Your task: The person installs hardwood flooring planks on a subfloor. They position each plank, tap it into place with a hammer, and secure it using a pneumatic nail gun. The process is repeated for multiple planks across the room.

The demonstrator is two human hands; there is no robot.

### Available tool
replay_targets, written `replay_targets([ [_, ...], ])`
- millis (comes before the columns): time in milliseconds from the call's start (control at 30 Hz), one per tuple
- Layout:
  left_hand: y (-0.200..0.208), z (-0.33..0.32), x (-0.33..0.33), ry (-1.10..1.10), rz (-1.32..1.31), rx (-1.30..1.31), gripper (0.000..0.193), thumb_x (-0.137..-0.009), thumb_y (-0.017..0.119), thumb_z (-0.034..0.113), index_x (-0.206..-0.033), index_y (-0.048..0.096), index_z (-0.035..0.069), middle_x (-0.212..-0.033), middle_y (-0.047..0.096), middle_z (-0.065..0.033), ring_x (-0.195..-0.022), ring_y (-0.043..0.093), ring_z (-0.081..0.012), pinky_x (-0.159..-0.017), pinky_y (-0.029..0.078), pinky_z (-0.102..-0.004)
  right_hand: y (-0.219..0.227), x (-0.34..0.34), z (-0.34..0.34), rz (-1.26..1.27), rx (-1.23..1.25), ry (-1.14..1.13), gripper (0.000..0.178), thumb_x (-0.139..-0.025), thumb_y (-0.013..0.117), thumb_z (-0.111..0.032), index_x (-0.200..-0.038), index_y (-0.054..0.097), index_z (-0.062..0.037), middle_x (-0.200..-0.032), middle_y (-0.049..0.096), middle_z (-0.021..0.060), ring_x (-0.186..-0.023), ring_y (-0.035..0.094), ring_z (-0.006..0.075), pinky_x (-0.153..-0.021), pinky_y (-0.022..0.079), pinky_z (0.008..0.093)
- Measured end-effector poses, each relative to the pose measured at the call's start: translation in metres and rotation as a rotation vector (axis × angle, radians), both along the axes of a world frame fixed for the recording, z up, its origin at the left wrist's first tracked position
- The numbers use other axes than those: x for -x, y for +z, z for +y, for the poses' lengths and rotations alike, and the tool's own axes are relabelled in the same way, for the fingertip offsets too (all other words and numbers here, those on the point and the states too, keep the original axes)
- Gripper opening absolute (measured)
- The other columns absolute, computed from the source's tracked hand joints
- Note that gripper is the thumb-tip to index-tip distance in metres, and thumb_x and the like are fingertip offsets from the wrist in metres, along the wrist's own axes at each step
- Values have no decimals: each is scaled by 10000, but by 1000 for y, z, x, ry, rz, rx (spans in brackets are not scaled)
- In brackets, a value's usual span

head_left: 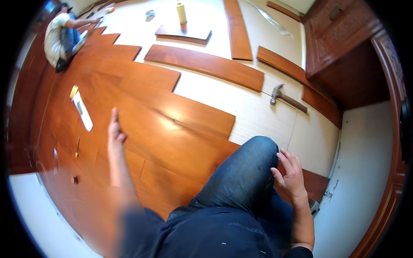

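My left hand reaches out over the laid reddish-brown floorboards, fingers straight and together, holding nothing. It hovers near a seam between boards. My right hand rests with spread fingers beside my raised knee in blue jeans, also holding nothing. A hammer with a wooden handle lies on the pale underlay beyond my knee, out of reach of both hands.
Loose planks lie on the underlay at the back, with a cream bottle on one. A white strip lies on the laid boards. Another person crouches far left. A dark wooden cabinet stands at the right.
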State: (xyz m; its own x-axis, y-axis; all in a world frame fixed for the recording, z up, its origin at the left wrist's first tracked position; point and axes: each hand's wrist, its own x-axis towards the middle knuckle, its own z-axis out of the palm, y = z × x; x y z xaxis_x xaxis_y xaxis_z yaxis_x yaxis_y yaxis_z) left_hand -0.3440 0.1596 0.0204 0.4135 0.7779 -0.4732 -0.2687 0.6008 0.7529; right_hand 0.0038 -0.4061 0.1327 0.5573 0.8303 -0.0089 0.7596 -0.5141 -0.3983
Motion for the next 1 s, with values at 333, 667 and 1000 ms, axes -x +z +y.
replay_targets([
  [333,-123,70,152,-75,455,170,908,-949,571,754,-1588,439,123,-1628,462,-81,-1450,476,-316,-1186,426,-492,-131,5,-142,304,101,-491,416,-990,691,-294,-1308,673,-25,-1372,658,188,-1319,586,355,-1136,437,454],
  [667,-163,41,150,-86,826,132,906,-936,488,826,-1486,518,107,-1485,566,-133,-1302,578,-317,-1071,502,-468,-177,-30,-109,129,194,-317,381,-1006,634,-227,-1338,642,-39,-1451,592,168,-1367,535,348,-1168,409,476],
  [1000,-71,98,19,-808,1841,-1320,347,-1011,663,291,-1152,581,-16,-931,691,-248,-892,669,-452,-781,524,-516,-256,-84,-21,113,46,23,461,-934,691,-126,-1388,632,-75,-1534,529,143,-1433,467,338,-1208,363,504],
])
